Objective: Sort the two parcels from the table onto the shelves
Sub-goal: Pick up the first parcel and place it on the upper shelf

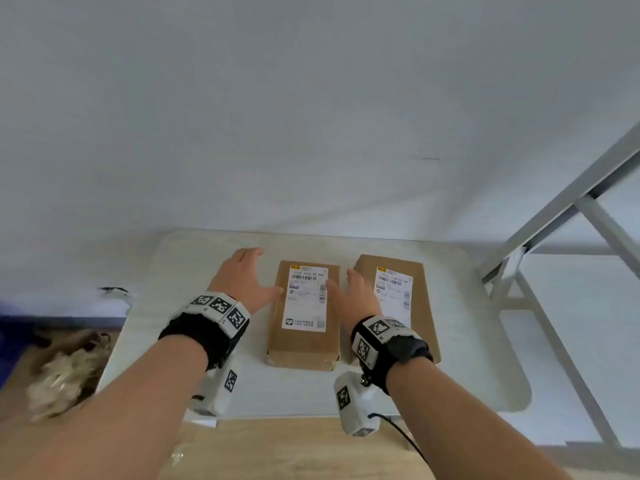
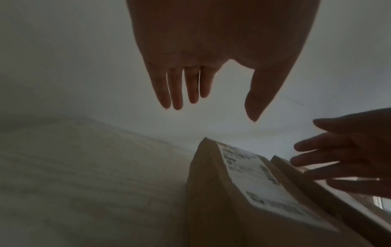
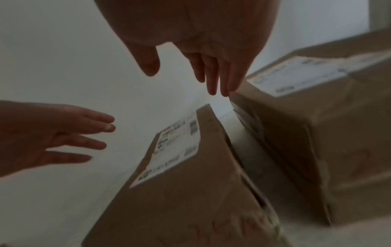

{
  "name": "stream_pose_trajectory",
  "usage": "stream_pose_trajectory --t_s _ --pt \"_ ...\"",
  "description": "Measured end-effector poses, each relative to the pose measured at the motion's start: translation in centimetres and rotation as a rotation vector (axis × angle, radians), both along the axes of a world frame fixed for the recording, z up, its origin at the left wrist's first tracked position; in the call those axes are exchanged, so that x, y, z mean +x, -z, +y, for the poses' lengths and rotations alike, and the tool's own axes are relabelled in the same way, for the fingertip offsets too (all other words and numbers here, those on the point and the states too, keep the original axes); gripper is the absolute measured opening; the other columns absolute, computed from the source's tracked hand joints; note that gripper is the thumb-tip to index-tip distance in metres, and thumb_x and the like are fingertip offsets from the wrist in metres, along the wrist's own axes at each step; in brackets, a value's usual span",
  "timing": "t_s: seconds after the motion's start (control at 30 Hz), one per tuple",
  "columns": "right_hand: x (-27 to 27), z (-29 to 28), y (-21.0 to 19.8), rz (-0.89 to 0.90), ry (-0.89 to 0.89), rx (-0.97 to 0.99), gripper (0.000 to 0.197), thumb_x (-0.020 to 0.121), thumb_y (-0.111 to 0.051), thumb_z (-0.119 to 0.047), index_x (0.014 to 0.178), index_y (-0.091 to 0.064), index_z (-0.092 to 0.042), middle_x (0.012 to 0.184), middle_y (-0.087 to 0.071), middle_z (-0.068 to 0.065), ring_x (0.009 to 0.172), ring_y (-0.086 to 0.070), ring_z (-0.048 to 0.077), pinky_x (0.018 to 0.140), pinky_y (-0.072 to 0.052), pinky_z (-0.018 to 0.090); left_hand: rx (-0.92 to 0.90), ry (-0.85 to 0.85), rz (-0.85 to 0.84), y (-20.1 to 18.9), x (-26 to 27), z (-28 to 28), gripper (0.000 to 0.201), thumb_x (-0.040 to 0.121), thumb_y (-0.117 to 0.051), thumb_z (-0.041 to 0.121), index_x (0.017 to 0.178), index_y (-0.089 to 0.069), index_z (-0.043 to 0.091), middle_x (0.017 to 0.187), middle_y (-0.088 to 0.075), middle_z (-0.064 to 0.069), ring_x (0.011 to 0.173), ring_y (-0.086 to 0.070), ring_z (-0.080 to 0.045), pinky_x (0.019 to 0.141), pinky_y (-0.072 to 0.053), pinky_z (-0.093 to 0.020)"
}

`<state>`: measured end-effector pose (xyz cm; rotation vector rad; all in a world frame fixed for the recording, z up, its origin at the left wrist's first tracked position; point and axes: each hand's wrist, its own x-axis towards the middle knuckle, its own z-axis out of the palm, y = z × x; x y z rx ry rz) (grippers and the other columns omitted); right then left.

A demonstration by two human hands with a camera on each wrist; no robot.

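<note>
Left hand (image 1: pixel 242 278): hovering spread, holding nothing, beside brown cardboard parcel (image 1: pixel 304 313).
Right hand (image 1: pixel 358 294): reaching flat-fingered, gripping nothing, between both labelled parcels.

The 2 parcels are matt brown cardboard. The left parcel (image 1: pixel 304 313) near the table's middle has a smooth white paper label (image 1: pixel 307 297) with black print; its near end looks scuffed and taped. The right parcel (image 1: pixel 398 306), toward the right edge, is wrapped in creased, wrinkled brown paper or card, with its own white label (image 1: pixel 394 292). The table (image 1: pixel 485 341) top is pale, matt, faintly grained. Right of it, the shelves (image 1: pixel 568 202) look like grey painted metal. The floor (image 1: pixel 294 452) at the table's near edge is light wood-grain. Each wrist carries a black cloth band (image 1: pixel 204 336) and white plastic blocks (image 1: pixel 221 306) with printed black-and-white markers.
</note>
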<state>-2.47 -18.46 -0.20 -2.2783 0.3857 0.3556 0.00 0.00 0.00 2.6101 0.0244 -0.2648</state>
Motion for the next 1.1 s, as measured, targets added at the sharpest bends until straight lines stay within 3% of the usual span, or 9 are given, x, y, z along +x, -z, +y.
stream_pose_trajectory --t_s 0.17,0.27,0.43,0.63,0.83,0.9,0.97,1.0,1.1 --pt "-0.5 0.0 2.6 0.083 0.081 0.114 0.063 0.092 -0.05 -0.035 0.144 -0.024 -0.014 0.149 -0.037 0.007 0.129 -0.044 0.023 0.098 -0.041 0.034 -0.101 -0.031 0.152 2.7 -0.4 -0.7 0.083 0.071 -0.074 0.035 0.139 -0.031 0.015 0.145 -0.035 -0.008 0.124 -0.046 -0.027 0.105 -0.038 -0.04" --pt "-0.6 0.2 3.2 0.112 0.091 0.15 0.061 0.094 -0.048 -0.025 0.146 -0.018 -0.017 0.146 -0.041 0.006 0.113 -0.053 0.019 0.076 -0.044 0.022 -0.151 -0.053 0.219 3.9 -0.5 -1.1 0.084 0.071 -0.076 0.031 0.139 -0.03 0.017 0.144 -0.037 -0.01 0.121 -0.05 -0.028 0.103 -0.04 -0.043" --pt "-0.4 0.3 4.3 0.146 0.105 0.192 0.062 0.095 -0.043 -0.015 0.148 -0.011 -0.023 0.141 -0.049 0.004 0.086 -0.053 0.016 0.063 -0.044 0.022 -0.256 -0.064 0.323 5.3 -0.5 -1.4 0.083 0.072 -0.075 0.022 0.14 -0.028 0.021 0.141 -0.041 -0.013 0.123 -0.047 -0.027 0.1 -0.042 -0.045" --pt "-0.2 0.2 5.0 0.147 0.11 0.165 0.065 0.093 -0.044 -0.012 0.147 -0.011 -0.027 0.125 -0.059 0.006 0.06 -0.049 0.007 0.052 -0.043 0.02 -0.325 -0.088 0.371 5.7 -0.5 -1.2 0.082 0.076 -0.072 0.017 0.142 -0.024 0.028 0.136 -0.048 -0.011 0.105 -0.057 -0.027 0.069 -0.057 -0.038" --pt "0.0 0.0 4.6 0.093 0.113 0.172 0.064 0.091 -0.047 -0.011 0.146 -0.018 -0.027 0.13 -0.057 0.007 0.067 -0.053 0.01 0.053 -0.041 0.019 -0.363 -0.08 0.335 4.8 -0.5 -1.0 0.081 0.076 -0.072 0.018 0.141 -0.025 0.03 0.133 -0.05 -0.01 0.108 -0.057 -0.028 0.083 -0.055 -0.046" --pt "0.1 -0.2 4.2 0.062 0.118 0.172 0.061 0.092 -0.046 -0.011 0.144 -0.021 -0.027 0.106 -0.063 0.002 0.06 -0.05 0.008 0.051 -0.042 0.021 -0.378 -0.077 0.315 4.2 -0.4 -1.0 0.081 0.076 -0.072 0.019 0.141 -0.025 0.03 0.133 -0.051 -0.009 0.109 -0.056 -0.027 0.086 -0.053 -0.047" --pt "0.3 -0.4 3.6 0.025 0.123 0.176 0.057 0.092 -0.046 -0.011 0.143 -0.024 -0.028 0.079 -0.054 -0.005 0.059 -0.049 0.008 0.053 -0.044 0.023 -0.405 -0.075 0.294 3.6 -0.4 -0.9 0.08 0.076 -0.072 0.018 0.141 -0.026 0.03 0.132 -0.051 -0.009 0.109 -0.056 -0.027 0.084 -0.054 -0.045" --pt "0.4 -0.4 3.3 0.012 0.125 0.179 0.056 0.092 -0.045 -0.011 0.142 -0.026 -0.028 0.077 -0.052 -0.005 0.06 -0.05 0.01 0.055 -0.045 0.025 -0.421 -0.074 0.282 3.2 -0.4 -0.9 0.08 0.076 -0.072 0.017 0.14 -0.026 0.03 0.131 -0.051 -0.009 0.108 -0.056 -0.027 0.081 -0.055 -0.043" --pt "0.6 -0.4 2.1 -0.013 0.13 0.198 0.055 0.092 -0.047 -0.012 0.14 -0.028 -0.03 0.098 -0.062 0.004 0.077 -0.06 0.02 0.069 -0.051 0.033 -0.454 -0.062 0.242 2.1 -0.4 -0.8 0.078 0.077 -0.071 0.016 0.139 -0.027 0.031 0.129 -0.052 -0.009 0.102 -0.06 -0.027 0.075 -0.055 -0.039"
